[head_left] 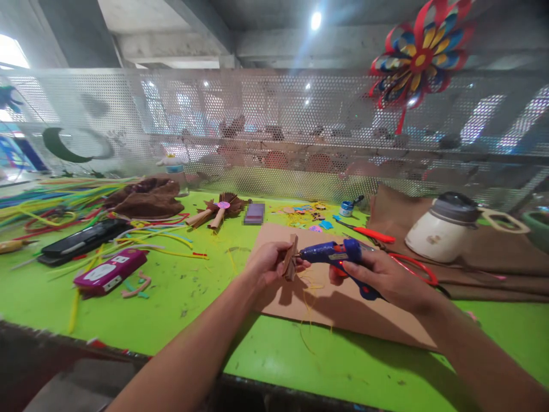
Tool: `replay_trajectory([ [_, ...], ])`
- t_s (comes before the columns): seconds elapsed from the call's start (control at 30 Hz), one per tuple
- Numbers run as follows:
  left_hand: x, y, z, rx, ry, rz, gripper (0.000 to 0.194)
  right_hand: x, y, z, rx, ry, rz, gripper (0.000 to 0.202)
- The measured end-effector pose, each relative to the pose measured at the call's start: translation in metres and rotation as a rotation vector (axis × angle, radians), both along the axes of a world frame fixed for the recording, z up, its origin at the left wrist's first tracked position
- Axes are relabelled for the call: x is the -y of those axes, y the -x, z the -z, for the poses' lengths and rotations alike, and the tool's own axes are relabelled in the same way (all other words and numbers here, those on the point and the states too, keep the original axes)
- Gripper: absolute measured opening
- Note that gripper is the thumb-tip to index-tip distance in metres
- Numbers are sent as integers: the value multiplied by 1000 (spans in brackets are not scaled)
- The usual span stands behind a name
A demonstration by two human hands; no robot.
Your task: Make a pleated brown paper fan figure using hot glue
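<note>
In the head view, my left hand (269,263) pinches a small folded piece of brown paper (290,260), held upright over a tan cardboard sheet (274,303). My right hand (386,277) is wrapped round a dark blue glue gun (326,252) with an orange trigger and a small red light. The glue gun's nozzle points left and meets the brown paper, or nearly so; I cannot tell which. Thin yellow strands lie on the cardboard below. Behind my hands, a brown paper figure (221,213) with rolled legs and a pink round label lies on the green table (184,315).
Red-handled scissors (414,269), a red pen-like tool (373,234), a cream lidded jug (444,229) and brown sheets (398,212) sit right. Left are a magenta power strip (111,272), a black case (86,240) and coloured pipe cleaners (51,200). A perforated screen (278,131) stands behind.
</note>
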State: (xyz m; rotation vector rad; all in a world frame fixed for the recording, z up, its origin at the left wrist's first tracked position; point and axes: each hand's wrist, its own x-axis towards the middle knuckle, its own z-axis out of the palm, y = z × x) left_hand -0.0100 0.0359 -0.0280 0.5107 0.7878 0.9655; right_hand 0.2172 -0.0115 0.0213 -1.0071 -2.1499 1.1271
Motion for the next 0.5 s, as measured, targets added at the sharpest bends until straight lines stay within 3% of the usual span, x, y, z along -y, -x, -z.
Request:
replay_trajectory([
  [0.3,-4,-1,3,-73,-8,-93,9,4,-2,-3,56,2,-70,39],
  [0.5,-2,-1,0,-113,-32,-89,13,4,-1,-4,54,-30,-74,39],
])
